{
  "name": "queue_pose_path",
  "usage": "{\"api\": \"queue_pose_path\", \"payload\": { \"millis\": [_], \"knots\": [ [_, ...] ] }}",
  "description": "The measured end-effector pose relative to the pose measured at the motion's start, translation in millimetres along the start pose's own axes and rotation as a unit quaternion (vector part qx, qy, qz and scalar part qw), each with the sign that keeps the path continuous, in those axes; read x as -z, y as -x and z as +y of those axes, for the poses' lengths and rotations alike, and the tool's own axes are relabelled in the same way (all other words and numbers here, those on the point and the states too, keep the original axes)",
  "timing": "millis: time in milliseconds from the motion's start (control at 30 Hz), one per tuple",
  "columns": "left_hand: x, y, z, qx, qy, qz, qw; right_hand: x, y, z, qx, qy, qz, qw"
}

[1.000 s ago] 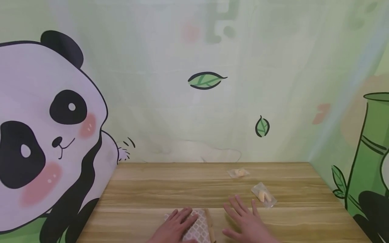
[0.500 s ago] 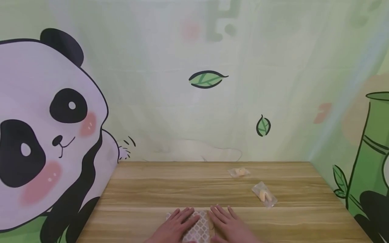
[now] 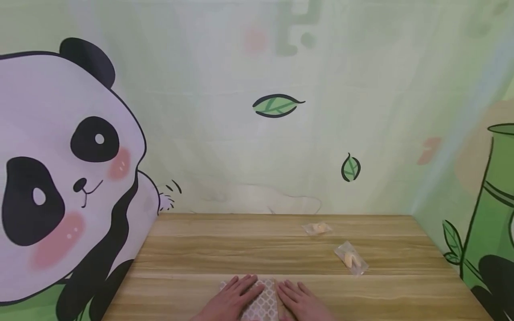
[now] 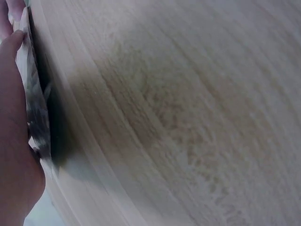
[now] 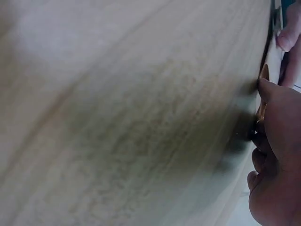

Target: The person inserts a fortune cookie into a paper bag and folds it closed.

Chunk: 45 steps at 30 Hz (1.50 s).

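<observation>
Item under inspection: a flat lattice-patterned packet [image 3: 263, 307], white and pale grey on its upper face, with a plain brown strip [image 3: 284, 310] along its right side; from the left wrist one edge looks glossy and dark. It lies at the near side of the wood-grain table [image 3: 225, 249], running out of the head view.

The left hand [image 3: 236, 298] rests on its left part, fingers extended and somewhat apart. The right hand [image 3: 302, 301] rests on the brown strip, fingers extended and close together. Whether either thumb grips beneath cannot be told.

Against one second earlier, the right hand has moved in from the bare tabletop, where its fingers were spread; the left hand has kept its place.

Two clear sachets with tan contents, one nearer [image 3: 351, 258], one farther [image 3: 317, 228], lie unmoved.

Markings: the backdrop [image 3: 209, 147] carries a printed panda [image 3: 100, 187].
</observation>
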<state>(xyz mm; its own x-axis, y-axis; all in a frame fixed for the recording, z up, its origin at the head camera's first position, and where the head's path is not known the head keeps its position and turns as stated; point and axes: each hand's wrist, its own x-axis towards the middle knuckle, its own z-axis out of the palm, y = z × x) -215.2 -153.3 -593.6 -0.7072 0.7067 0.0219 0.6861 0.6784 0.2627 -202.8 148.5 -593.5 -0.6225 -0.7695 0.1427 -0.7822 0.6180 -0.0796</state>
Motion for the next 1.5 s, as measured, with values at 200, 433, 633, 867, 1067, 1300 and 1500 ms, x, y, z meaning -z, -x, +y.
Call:
{"api": "queue_pose_path", "payload": {
  "millis": [200,433,633,867,1067,1300,1500],
  "knots": [
    [11.1,-9.5,12.9,0.008,-0.01,0.002,0.9999,-12.7,5.1,4.3,0.025,0.049,0.041,0.9976],
    [14.2,-21.4,25.1,0.015,-0.039,-0.018,0.999,-15.1,4.8,4.7,0.015,0.041,0.018,0.9989],
    [14.2,-24.5,29.3,0.023,-0.036,-0.021,0.9989,-15.9,4.5,2.7,0.007,0.044,0.016,0.9989],
    [17.4,-28.2,30.6,0.024,-0.023,-0.009,0.9994,-17.9,4.7,2.7,0.01,0.076,0.047,0.9959],
    [21.6,-31.0,30.1,0.042,0.008,-0.016,0.999,-17.8,5.2,3.6,0.015,0.083,0.048,0.9952],
    [21.2,-32.4,27.5,0.033,-0.001,0.002,0.9994,-16.4,6.2,4.3,0.025,0.097,0.056,0.9934],
    [17.3,-29.4,27.7,0.032,0.003,0.04,0.9987,-13.9,7.8,5.3,0.003,0.052,0.076,0.9958]
  ]
}}
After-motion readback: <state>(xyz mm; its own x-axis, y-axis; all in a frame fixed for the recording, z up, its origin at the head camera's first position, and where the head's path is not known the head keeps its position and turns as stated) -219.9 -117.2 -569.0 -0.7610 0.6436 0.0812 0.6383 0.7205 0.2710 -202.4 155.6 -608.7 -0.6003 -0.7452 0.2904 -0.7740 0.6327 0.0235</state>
